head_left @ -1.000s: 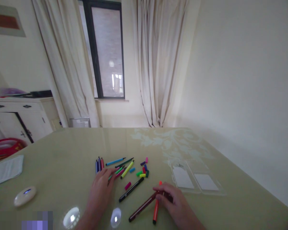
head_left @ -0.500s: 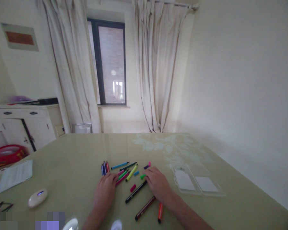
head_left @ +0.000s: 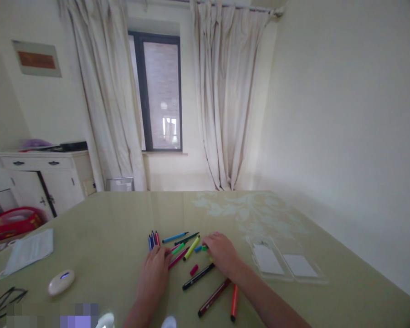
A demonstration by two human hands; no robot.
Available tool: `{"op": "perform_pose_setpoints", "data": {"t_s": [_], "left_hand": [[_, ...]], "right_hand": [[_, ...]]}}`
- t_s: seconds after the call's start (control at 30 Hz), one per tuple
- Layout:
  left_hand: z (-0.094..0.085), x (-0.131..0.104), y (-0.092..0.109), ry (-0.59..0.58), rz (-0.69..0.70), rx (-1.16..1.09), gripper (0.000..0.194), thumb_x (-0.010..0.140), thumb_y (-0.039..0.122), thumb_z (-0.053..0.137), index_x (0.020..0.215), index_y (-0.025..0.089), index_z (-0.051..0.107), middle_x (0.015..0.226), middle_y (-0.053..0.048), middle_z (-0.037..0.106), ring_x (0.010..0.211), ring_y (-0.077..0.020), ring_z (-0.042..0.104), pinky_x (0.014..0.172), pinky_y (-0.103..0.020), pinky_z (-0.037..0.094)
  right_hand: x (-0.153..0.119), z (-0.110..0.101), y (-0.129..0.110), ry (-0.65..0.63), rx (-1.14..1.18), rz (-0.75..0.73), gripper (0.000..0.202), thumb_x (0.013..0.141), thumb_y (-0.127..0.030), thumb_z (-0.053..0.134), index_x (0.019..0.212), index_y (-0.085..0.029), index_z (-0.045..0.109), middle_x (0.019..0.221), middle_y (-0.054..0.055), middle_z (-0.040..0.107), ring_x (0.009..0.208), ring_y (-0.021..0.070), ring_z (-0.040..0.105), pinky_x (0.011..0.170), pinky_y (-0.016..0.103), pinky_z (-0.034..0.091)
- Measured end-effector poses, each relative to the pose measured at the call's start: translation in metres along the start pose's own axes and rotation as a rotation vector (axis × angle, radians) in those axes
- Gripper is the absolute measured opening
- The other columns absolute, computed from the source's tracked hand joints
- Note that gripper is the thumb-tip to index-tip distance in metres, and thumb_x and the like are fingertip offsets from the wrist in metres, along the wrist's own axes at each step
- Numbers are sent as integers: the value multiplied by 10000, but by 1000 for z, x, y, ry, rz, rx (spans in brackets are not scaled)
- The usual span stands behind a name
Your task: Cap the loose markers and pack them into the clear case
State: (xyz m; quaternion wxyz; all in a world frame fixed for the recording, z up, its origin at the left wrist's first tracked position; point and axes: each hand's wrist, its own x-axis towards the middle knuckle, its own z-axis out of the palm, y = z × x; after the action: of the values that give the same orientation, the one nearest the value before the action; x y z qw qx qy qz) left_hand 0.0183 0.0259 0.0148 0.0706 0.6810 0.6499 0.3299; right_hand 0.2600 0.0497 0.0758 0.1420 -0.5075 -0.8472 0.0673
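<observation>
Loose markers and caps lie in the middle of the table. The fingers of my left hand [head_left: 155, 269] are closed around the rear of an uncapped green marker [head_left: 178, 248]. Under and beside that hand are a magenta marker [head_left: 178, 258] and several dark blue and red markers [head_left: 153, 239]. My right hand [head_left: 222, 254] pinches a small green cap [head_left: 204, 248] at its fingertips, with a blue cap [head_left: 198, 248] just left of it. A yellow marker [head_left: 192, 248] lies between the hands. Below are a magenta cap [head_left: 194, 270] and a black marker [head_left: 198, 277].
Dark red [head_left: 213, 298] and orange markers [head_left: 234, 303] lie under my right forearm. A clear plastic case [head_left: 287, 264] with white cards lies to the right. On the left are a white oval device [head_left: 61, 282], a face mask [head_left: 30, 250] and glasses [head_left: 7, 300].
My right hand has picked up the green cap and drawn it slightly left and back. Purple and pink caps are now hidden behind it. The view has shifted slightly.
</observation>
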Motion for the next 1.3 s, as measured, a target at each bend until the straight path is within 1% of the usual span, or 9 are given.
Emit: {"op": "perform_pose_setpoints", "data": {"t_s": [0.07,0.13,0.23,0.37,0.5,0.67,0.8,1.07,1.3], "left_hand": [[1,-1,9,45,26,-145,259,998,285,450,965,201,692,1043,-99,693,1013,-271,682,960,-440,525],[4,-5,23,73,75,-285,256,1001,354,462,976,221,679,1048,-84,698,995,-263,694,923,-429,550],[12,-17,46,30,130,-442,247,1000,427,504,1005,245,671,1011,-61,728,922,-243,713,832,-378,581],[23,-38,71,-15,132,-566,280,998,487,560,1005,244,698,959,-52,763,859,-227,720,781,-332,590],[19,-46,80,38,160,-583,282,976,494,628,1007,237,739,938,-52,778,861,-224,743,770,-304,608],[7,-44,79,92,369,-536,178,983,384,657,1060,267,767,980,-35,803,892,-194,773,798,-249,623],[3,-45,82,113,460,-506,134,985,314,660,1063,273,762,972,-27,800,887,-177,773,806,-224,620],[4,-52,82,101,359,-505,181,990,397,655,1046,278,780,1006,-44,784,952,-197,755,871,-261,613],[0,-51,81,102,429,-452,163,986,346,661,1068,258,771,1005,-69,788,938,-208,760,845,-278,633]], "right_hand": [[-15,-4,2,159,260,-2,283,925,-126,596,1160,-187,743,1151,111,766,1104,262,683,1020,371,493],[-35,-5,6,290,563,25,306,917,-169,631,1205,-210,725,1113,87,760,987,231,701,949,354,530],[-69,-1,16,358,912,92,247,928,-330,689,1147,-226,739,1052,80,763,918,231,713,868,355,561],[-98,4,31,470,1202,244,323,807,-480,838,966,-209,766,892,74,765,873,241,723,795,335,577],[-101,1,40,534,1360,315,400,705,-487,926,969,-223,784,881,68,782,859,223,726,780,312,584],[-101,-6,42,531,1434,322,382,691,-443,953,980,-243,803,898,66,804,887,218,743,820,311,593],[-105,-10,38,511,1434,318,351,698,-433,951,957,-244,809,897,68,810,878,220,750,807,310,598],[-108,-14,28,478,1492,290,317,704,-400,954,927,-235,801,873,59,802,848,199,739,766,280,581],[-112,-19,24,449,1724,321,327,694,-343,958,928,-235,758,857,30,769,764,168,712,678,243,548]]}}
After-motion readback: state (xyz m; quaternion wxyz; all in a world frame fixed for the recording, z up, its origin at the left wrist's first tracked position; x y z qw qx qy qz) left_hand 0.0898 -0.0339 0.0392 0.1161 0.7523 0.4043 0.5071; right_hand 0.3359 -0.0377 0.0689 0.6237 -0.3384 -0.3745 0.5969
